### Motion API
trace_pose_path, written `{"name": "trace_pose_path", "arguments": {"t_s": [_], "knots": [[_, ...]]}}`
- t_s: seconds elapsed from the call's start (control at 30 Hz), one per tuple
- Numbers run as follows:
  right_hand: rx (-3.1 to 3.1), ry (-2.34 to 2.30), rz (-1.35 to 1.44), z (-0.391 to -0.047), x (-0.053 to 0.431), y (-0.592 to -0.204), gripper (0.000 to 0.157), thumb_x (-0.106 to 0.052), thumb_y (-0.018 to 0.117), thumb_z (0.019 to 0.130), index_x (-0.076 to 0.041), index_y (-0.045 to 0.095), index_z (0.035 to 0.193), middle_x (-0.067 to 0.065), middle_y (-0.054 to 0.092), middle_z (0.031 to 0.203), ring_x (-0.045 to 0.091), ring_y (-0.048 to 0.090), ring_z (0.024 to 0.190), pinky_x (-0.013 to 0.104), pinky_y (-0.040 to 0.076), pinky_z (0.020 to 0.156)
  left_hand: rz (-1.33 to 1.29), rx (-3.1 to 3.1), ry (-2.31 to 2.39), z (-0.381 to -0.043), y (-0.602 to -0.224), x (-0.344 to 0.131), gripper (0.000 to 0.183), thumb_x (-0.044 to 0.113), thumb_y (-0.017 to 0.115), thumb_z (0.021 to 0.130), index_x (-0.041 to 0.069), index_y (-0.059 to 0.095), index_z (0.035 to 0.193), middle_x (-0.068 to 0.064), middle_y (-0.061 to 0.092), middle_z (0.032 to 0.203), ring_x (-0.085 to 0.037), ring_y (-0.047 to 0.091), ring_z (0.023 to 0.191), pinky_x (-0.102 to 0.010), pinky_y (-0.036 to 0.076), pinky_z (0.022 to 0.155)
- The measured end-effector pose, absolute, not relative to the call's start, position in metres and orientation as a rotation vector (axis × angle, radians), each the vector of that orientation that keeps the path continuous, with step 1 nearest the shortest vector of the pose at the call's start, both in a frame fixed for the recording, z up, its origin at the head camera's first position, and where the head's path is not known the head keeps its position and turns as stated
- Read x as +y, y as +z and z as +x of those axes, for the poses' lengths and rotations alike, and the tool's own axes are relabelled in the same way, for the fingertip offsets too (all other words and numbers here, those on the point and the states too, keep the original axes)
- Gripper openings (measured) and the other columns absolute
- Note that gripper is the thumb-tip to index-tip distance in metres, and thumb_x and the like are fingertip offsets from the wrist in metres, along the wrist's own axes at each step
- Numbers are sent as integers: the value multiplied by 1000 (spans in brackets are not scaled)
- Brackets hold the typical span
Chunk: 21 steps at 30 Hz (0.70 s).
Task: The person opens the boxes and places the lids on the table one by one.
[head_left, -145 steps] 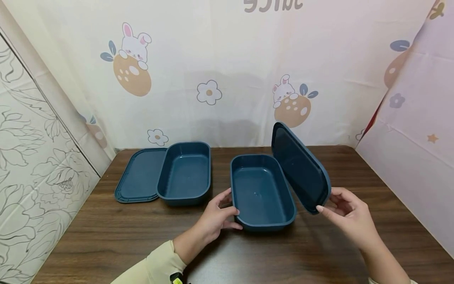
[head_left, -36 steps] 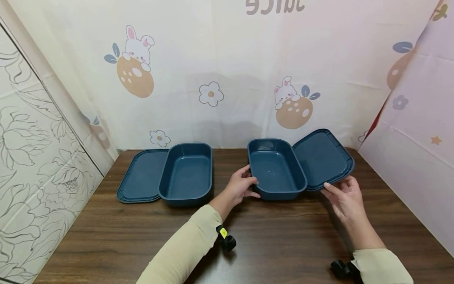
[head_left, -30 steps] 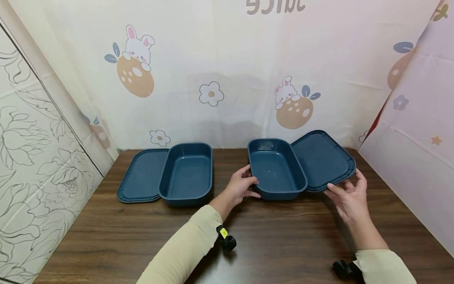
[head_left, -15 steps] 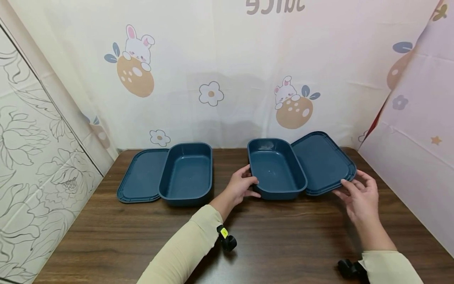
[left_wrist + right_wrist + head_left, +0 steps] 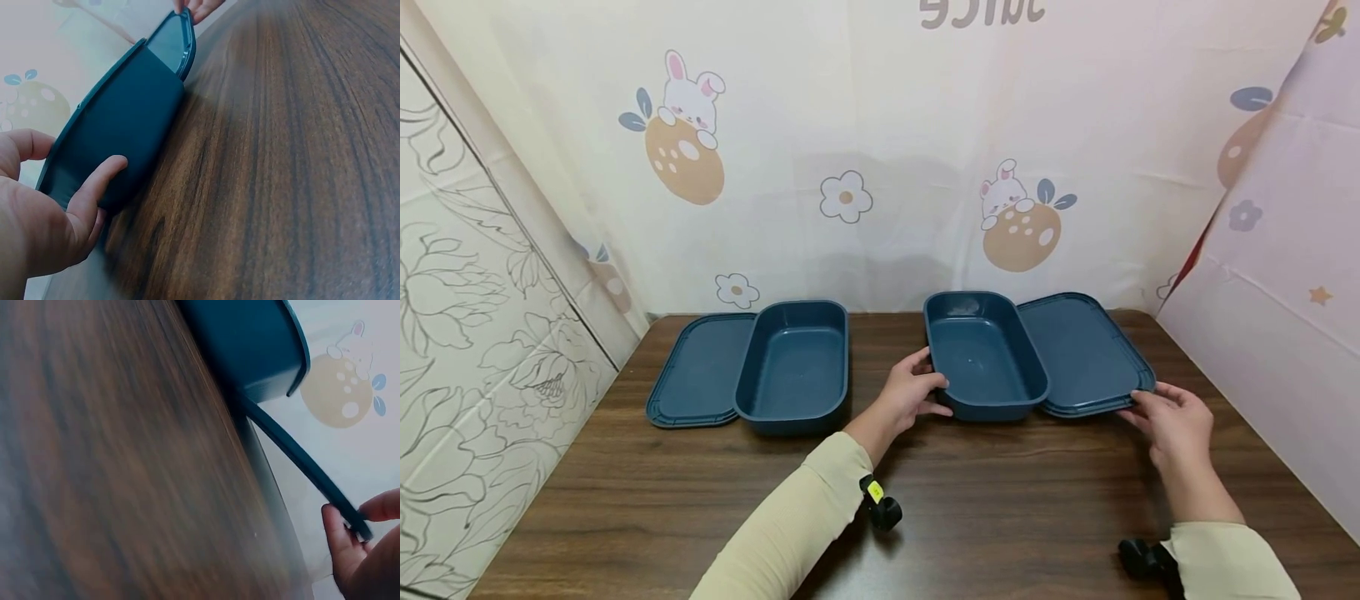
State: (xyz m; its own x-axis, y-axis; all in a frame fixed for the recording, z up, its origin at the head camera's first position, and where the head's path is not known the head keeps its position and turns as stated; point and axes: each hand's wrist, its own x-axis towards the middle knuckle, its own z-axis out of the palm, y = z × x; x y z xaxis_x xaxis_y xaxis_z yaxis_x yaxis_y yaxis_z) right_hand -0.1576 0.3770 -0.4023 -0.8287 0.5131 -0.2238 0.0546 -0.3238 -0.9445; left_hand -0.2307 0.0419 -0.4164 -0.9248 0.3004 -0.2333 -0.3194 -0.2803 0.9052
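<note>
Two open dark-blue plastic food containers stand on the wooden table. My left hand (image 5: 913, 390) grips the right-hand container (image 5: 985, 358) at its near left corner; in the left wrist view the thumb lies against its outer wall. Right of it is a matching flat lid (image 5: 1086, 354), which my right hand (image 5: 1180, 421) pinches at the near right corner. The right wrist view shows this lid (image 5: 300, 459) slanting, its right edge raised and its left edge low beside the container's base. Both insides look bare.
At the left, a second container (image 5: 793, 367) stands with its right side towards the first one, overlapping another lid (image 5: 703, 371) that lies flat. A printed curtain (image 5: 895, 108) hangs behind the table (image 5: 925, 517), and a patterned panel (image 5: 482, 350) borders the left.
The right-hand container has moved back and right since the oldest frame. My right hand has swung its lid from near upright down to a low slant. Lately my left hand has stayed still.
</note>
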Motion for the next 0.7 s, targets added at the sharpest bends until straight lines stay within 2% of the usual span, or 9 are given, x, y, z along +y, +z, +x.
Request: {"name": "trace_pose_path", "arguments": {"t_s": [0.1,0.2,0.3,0.37,0.43,0.6,0.7], "knots": [[-1688,2218,-842,-159,385,-406,34,3,64,88,-7,49,117,0,52,96,9,66,68,27,58,64,-23,1607,2253,-230,-415,43,71,-9,62,84,8,38,149,-20,46,135,-31,63,101,-50,58,68],[-1757,2200,-911,-160,389,-408,45,2,60,91,-8,45,132,5,48,106,5,66,68,26,58,68,-21,1620,2261,-229,-415,43,70,-9,63,85,6,36,148,-21,45,137,-31,62,102,-50,58,67],[-1860,2153,-927,-161,391,-409,60,3,55,93,-2,31,148,18,43,122,2,66,67,26,58,71,-20,1633,2259,-228,-413,44,69,-9,62,86,6,35,148,-23,44,137,-32,62,102,-50,58,67],[-1920,2117,-923,-162,392,-410,66,4,52,94,4,21,152,26,35,135,1,65,66,26,57,72,-15,1640,2254,-228,-413,44,69,-9,61,86,5,35,148,-24,44,138,-34,62,104,-49,58,67],[-1974,2079,-911,-162,392,-411,67,6,50,93,8,17,151,30,26,143,0,65,64,27,58,72,-6,1650,2247,-228,-413,45,69,-9,60,86,5,35,149,-25,44,139,-35,61,106,-49,58,66],[-2089,1998,-901,-162,393,-412,65,6,49,93,12,17,149,34,17,151,2,65,61,26,58,66,8,1676,2227,-228,-414,45,67,-8,61,88,6,37,149,-22,47,137,-35,61,106,-48,59,67],[-2200,1928,-912,-160,393,-411,63,-1,48,96,10,18,150,34,19,152,0,66,60,19,49,49,15,1714,2200,-228,-412,45,66,-6,62,89,6,37,149,-20,48,137,-32,63,105,-48,59,68]]}}
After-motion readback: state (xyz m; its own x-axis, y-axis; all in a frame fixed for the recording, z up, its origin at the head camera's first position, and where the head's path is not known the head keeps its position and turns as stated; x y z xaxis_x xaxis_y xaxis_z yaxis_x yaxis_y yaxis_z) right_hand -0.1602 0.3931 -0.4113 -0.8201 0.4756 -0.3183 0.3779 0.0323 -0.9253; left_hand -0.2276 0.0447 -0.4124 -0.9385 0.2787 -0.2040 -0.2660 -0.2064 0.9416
